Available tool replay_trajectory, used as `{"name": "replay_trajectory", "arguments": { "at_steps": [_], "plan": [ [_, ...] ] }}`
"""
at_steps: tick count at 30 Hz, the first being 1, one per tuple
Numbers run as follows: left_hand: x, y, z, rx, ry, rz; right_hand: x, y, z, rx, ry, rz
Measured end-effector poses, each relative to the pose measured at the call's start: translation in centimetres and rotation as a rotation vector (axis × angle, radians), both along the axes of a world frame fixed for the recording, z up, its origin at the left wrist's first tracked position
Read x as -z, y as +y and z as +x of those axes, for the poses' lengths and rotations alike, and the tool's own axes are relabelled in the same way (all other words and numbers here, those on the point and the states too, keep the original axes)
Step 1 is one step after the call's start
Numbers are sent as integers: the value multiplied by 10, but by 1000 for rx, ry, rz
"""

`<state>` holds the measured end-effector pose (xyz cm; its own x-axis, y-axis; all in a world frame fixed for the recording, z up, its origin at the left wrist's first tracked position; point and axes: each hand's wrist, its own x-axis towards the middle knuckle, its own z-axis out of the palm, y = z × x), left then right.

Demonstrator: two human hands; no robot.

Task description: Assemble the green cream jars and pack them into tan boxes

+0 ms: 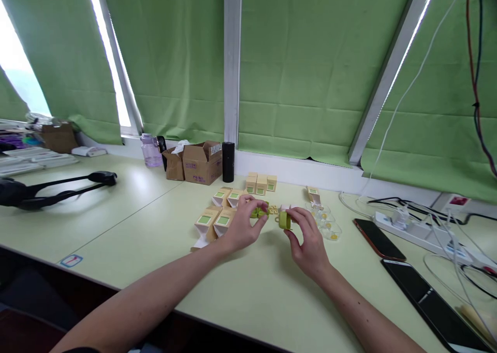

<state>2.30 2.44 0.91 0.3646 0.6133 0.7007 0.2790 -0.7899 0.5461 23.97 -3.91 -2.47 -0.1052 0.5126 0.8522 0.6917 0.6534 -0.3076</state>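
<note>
My left hand (244, 222) pinches a small green piece (259, 211) over the pale green table (128, 208). My right hand (308, 241) pinches a second small green piece (284, 220) just to the right of it. A short yellowish chain or strap (273, 209) lies between the two pieces; whether it joins them I cannot tell. Several small tan boxes with green labels (217, 219) lie open to the left of my left hand. Three more such boxes (261, 183) stand upright behind. Clear plastic shells (328, 223) sit to the right of my right hand.
Two cardboard cartons (198, 162), a black cylinder (228, 161) and a clear purple bottle (150, 150) stand at the back by the window sill. Two phones (378, 237) (430, 301) and a power strip (411, 229) with cables lie right. A black headset (58, 190) rests at left.
</note>
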Motion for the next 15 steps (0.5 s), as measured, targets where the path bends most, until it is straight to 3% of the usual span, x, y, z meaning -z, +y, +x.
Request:
{"name": "replay_trajectory", "arguments": {
  "at_steps": [5, 15],
  "plan": [
    [-1, -9, 2, 105, 137, 181, -1, -2, -1, -22, -119, 67],
    [3, -7, 4, 113, 142, 255, -6, -2, 0, -48, -207, 169]
  ]
}}
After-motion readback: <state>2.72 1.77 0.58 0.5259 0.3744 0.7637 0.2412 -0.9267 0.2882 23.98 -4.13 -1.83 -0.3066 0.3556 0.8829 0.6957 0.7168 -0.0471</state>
